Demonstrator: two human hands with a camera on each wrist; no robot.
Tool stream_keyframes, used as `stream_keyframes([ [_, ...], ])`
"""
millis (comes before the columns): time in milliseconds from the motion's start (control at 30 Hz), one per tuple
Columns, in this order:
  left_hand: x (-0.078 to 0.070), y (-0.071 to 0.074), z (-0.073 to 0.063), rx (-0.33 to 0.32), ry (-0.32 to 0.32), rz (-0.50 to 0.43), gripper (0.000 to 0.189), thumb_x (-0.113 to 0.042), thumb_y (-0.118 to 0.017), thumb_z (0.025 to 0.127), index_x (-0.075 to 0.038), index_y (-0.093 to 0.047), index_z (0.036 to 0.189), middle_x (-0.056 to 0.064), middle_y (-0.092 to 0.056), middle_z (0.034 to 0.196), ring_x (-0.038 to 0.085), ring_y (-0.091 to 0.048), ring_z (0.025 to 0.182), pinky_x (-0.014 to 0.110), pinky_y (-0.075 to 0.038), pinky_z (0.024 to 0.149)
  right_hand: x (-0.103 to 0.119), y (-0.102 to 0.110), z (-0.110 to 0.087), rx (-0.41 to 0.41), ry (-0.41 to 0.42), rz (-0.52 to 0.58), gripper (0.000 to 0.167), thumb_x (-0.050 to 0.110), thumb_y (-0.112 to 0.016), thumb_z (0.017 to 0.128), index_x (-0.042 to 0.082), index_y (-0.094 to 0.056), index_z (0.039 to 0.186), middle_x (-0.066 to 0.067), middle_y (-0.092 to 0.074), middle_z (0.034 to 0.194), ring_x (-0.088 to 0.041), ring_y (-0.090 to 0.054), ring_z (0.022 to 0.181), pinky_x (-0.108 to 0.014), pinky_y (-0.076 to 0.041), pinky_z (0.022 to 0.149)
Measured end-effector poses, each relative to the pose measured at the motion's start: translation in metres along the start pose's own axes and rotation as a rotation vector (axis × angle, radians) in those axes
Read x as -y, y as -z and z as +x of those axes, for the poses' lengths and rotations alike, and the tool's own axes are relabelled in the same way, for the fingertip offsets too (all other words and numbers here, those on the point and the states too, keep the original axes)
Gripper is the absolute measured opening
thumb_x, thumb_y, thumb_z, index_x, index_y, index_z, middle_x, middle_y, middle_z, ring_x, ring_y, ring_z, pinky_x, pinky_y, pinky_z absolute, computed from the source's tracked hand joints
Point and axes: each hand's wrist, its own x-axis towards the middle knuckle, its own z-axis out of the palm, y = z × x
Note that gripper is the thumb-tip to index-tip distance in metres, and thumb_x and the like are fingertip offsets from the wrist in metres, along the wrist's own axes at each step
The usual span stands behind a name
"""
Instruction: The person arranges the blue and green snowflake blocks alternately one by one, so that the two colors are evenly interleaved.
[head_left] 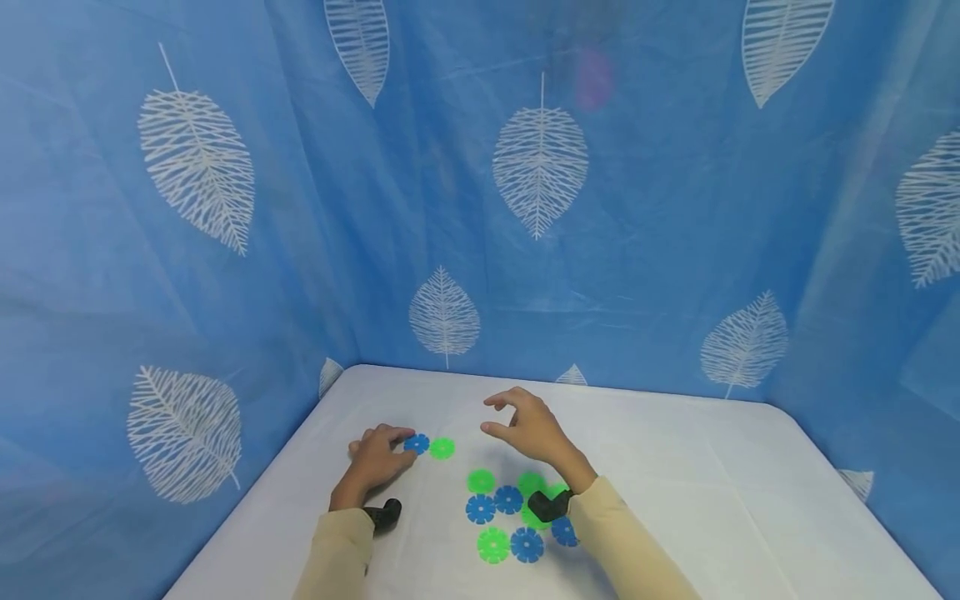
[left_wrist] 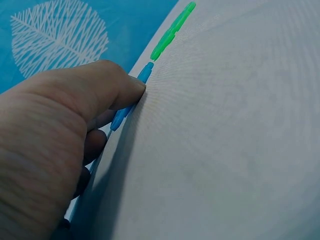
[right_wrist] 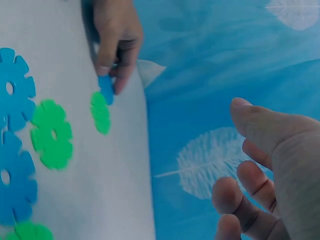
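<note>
At the left of the table, my left hand (head_left: pixel 377 457) holds a blue notched plastic disc (head_left: pixel 417 444) by its edges, between thumb and fingers. The disc lies flat on the cloth; in the left wrist view the thumb covers part of this blue disc (left_wrist: pixel 118 120). Right beside it lies a green notched disc (head_left: pixel 442 448), seen edge-on in the left wrist view. My right hand (head_left: pixel 531 425) hovers above the table with its fingers loosely bent and thumb apart. Nothing is between its fingers, as the right wrist view of this hand (right_wrist: pixel 265 170) also shows.
More notched discs lie nearer me, among them a green disc (head_left: pixel 493 545) and a blue disc (head_left: pixel 527 544); the right wrist and sleeve hide some. A white cloth covers the table (head_left: pixel 697 467). Blue curtains (head_left: pixel 645 208) with white leaf prints hang behind and at both sides.
</note>
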Motion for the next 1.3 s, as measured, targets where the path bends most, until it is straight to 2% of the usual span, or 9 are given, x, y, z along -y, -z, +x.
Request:
stream_keyframes([
  [200,0.002,0.0,0.001,-0.002,0.004,0.004,0.04,-0.033,-0.074,0.083,-0.025,-0.072,0.122,0.004,-0.066,0.124,0.025,-0.052,0.113,0.048,-0.024,0.089,-0.005,0.024,-0.012,-0.06,-0.028,-0.027,0.036,0.036,-0.076,0.089,0.027,-0.068,0.123,0.0,-0.066,0.113,-0.007,-0.056,0.067,-0.026,-0.05,0.065],
  [400,0.002,0.001,0.0,-0.001,-0.005,-0.003,0.04,-0.031,-0.075,0.082,-0.023,-0.072,0.122,0.004,-0.066,0.121,0.025,-0.053,0.111,0.049,-0.024,0.089,-0.012,0.047,-0.033,-0.12,-0.057,-0.025,0.038,0.035,-0.076,0.089,0.025,-0.067,0.125,-0.001,-0.065,0.114,-0.009,-0.058,0.07,-0.027,-0.05,0.065],
  [667,0.004,0.002,-0.001,-0.006,-0.007,-0.012,0.042,-0.031,-0.074,0.081,-0.022,-0.072,0.122,0.005,-0.066,0.12,0.026,-0.053,0.111,0.048,-0.024,0.089,-0.035,0.063,-0.057,-0.187,-0.091,-0.051,0.04,0.035,-0.077,0.088,0.021,-0.068,0.124,-0.004,-0.067,0.112,-0.008,-0.057,0.069,-0.026,-0.05,0.063],
  [1000,0.0,0.002,0.0,0.016,-0.003,0.013,0.04,-0.033,-0.073,0.082,-0.026,-0.072,0.122,0.003,-0.065,0.121,0.025,-0.052,0.113,0.048,-0.025,0.089,-0.061,0.071,-0.085,-0.19,-0.233,-0.035,0.044,0.037,-0.077,0.088,0.017,-0.068,0.125,-0.009,-0.068,0.111,-0.012,-0.055,0.071,-0.027,-0.047,0.061],
  [1300,-0.002,0.003,-0.001,0.016,-0.001,0.017,0.038,-0.033,-0.074,0.083,-0.026,-0.072,0.121,0.003,-0.065,0.121,0.026,-0.052,0.113,0.049,-0.025,0.089,-0.079,0.065,-0.101,-0.128,-0.332,0.0,0.048,0.038,-0.077,0.088,0.014,-0.066,0.128,-0.011,-0.067,0.112,-0.011,-0.055,0.067,-0.027,-0.045,0.058],
])
